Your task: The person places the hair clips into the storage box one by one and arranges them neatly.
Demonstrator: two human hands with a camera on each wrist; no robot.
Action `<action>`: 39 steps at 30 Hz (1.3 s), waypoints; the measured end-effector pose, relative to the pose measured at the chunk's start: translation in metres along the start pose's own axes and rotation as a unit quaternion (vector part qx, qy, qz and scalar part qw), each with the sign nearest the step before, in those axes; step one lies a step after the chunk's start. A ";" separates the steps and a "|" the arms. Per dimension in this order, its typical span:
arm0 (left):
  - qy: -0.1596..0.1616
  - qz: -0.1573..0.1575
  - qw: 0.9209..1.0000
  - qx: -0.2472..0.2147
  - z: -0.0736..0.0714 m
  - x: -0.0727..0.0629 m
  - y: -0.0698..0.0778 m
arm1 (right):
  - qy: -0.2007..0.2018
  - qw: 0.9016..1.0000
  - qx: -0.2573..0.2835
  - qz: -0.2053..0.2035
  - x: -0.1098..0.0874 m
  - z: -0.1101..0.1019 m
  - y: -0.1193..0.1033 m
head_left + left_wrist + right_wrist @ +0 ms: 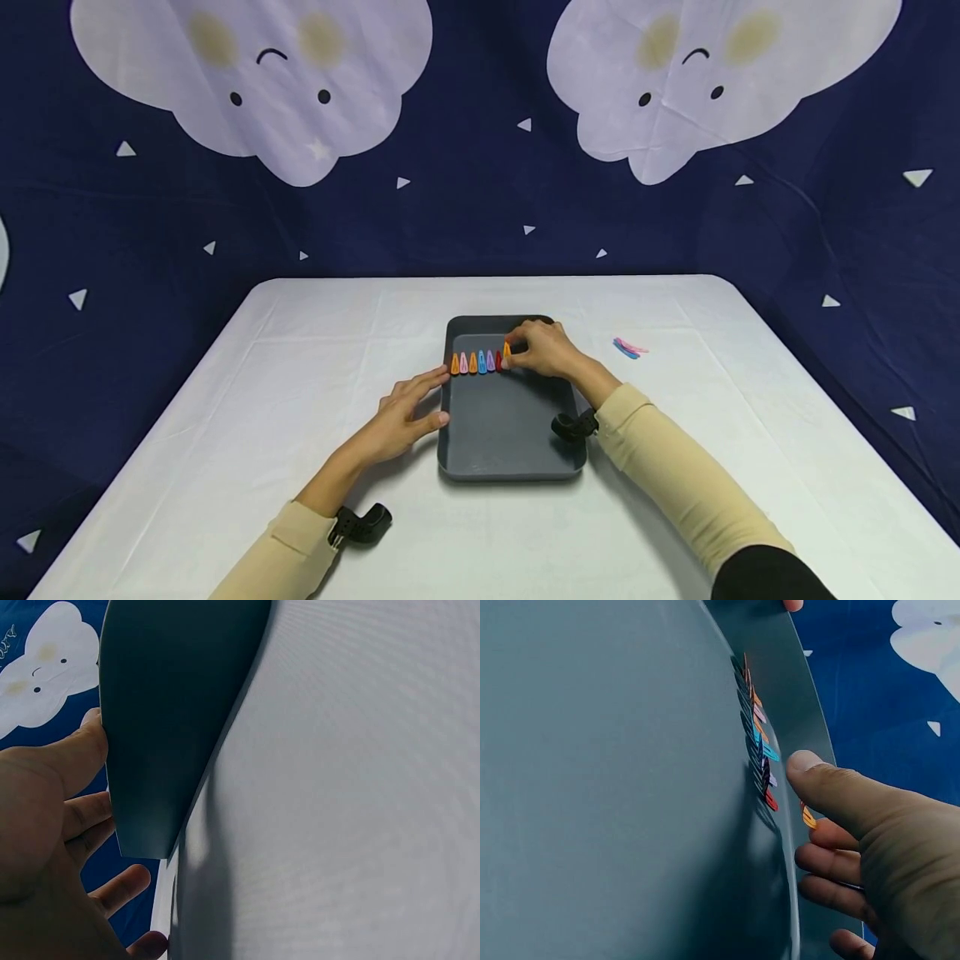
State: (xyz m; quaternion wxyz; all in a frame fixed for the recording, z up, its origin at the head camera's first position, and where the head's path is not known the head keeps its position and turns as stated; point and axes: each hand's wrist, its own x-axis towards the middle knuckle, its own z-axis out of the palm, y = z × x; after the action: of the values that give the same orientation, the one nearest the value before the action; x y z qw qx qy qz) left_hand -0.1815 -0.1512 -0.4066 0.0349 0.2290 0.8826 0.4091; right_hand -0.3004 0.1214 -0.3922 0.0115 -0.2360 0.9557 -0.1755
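Observation:
A dark grey rectangular tray (510, 433) lies on the table. Inside it, toward the far end, several coloured snap hair clips (482, 362) stand side by side in a row: orange, pink, blue, purple and red. My right hand (546, 348) pinches an orange snap hair clip (808, 816) between thumb and fingers, just right of the red hair clip (771, 799). At the tray's left side my left hand (408, 414) touches the rim with fingers spread and thumb extended. In the left wrist view its thumb tip (91, 720) meets the tray's outer wall (172, 727).
To the right of the tray, a few pink and blue hair clips (628, 348) lie together on the white tablecloth (337, 333). Behind the table hangs a dark blue cloth (465, 225) printed with white clouds and small shapes.

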 end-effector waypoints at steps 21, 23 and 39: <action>0.003 0.008 1.000 0.000 0.002 0.000 0.001 | -0.017 0.998 -0.059 0.004 -0.002 0.004 -0.001; 0.002 0.007 1.000 -0.001 0.002 0.000 0.001 | -0.016 0.998 -0.062 0.004 -0.002 0.004 -0.001; 0.003 -0.002 1.000 -0.002 0.002 0.000 0.001 | -0.016 0.997 -0.070 0.002 -0.004 0.006 -0.002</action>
State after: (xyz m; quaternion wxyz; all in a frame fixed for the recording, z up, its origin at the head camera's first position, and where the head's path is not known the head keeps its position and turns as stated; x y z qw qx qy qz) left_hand -0.1810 -0.1492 -0.4075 0.0338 0.2265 0.8821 0.4118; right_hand -0.2954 0.1197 -0.3970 0.0109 -0.2374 0.9657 -0.1046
